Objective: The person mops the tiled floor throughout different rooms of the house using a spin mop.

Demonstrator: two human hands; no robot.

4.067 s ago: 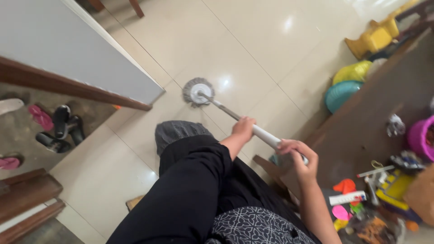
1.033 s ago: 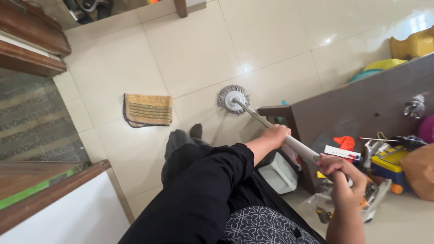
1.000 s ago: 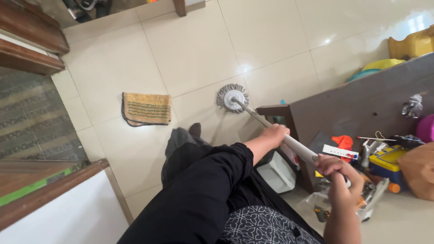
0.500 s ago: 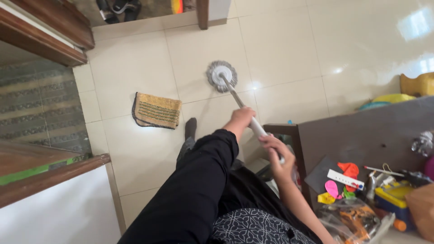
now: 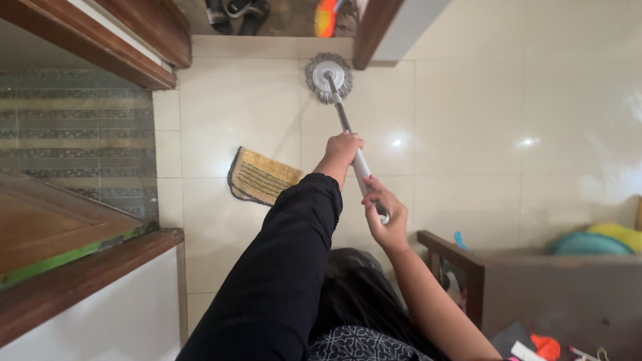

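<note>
Both my hands grip a mop handle (image 5: 346,128), a grey and white pole that slants away from me over the cream floor tiles. My left hand (image 5: 342,148), at the end of a black sleeve, holds the pole further down. Closer to my body, my right hand (image 5: 383,212) closes around the pole's upper end. The round grey mop head (image 5: 328,76) rests on the floor far ahead, just beside the foot of a brown door frame (image 5: 372,32).
A yellow woven mat (image 5: 262,177) lies on the tiles to the left of my arm. A dark wooden table (image 5: 535,281) stands at lower right, with teal and yellow objects (image 5: 592,241) behind it. Shoes (image 5: 235,11) sit past the threshold. A wooden ledge (image 5: 73,274) is at lower left.
The mop head has slid away from me toward the door frame as both arms stretched forward. The view has swung left, so the cluttered table has mostly left the frame.
</note>
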